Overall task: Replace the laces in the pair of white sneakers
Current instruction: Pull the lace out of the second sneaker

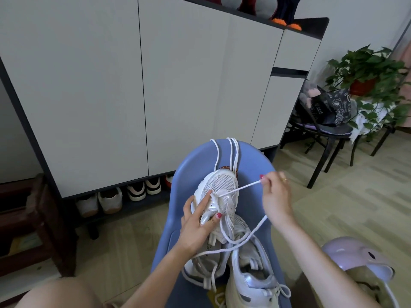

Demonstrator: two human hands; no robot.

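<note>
Standing behind everything else is the big white cabinet (178,85), with a row of shoes (124,196) tucked into the gap under it. In front of the cabinet a blue chair (253,165) is facing the person, and the pair of white sneakers is lying on its seat. Spare laces (232,156) are hanging over the chair's back, above the sneakers. A lilac stool (353,256) is sitting to the right of the chair.

The upper sneaker (219,192) is resting toe-up toward the chair's back, and the second sneaker (251,281) is lying just below it, nearer the person, overlapping its heel. The left hand (198,221) is steadying the upper sneaker, thumb curled over its side and fingers spread along it. The right hand (275,194) is off to the right of that sneaker, pinching a white lace (242,188) and drawing it taut out of an eyelet near the toe. The rest of that lace is looping loosely down across the second sneaker.

This looks like the threading step on the first sneaker, at its lowest eyelets; whether the lace is going in or coming out is hard to say from this angle. Next, the lace end likely needs evening up and feeding through the opposite eyelet, while the left hand is keeping the sneaker from sliding.
</note>
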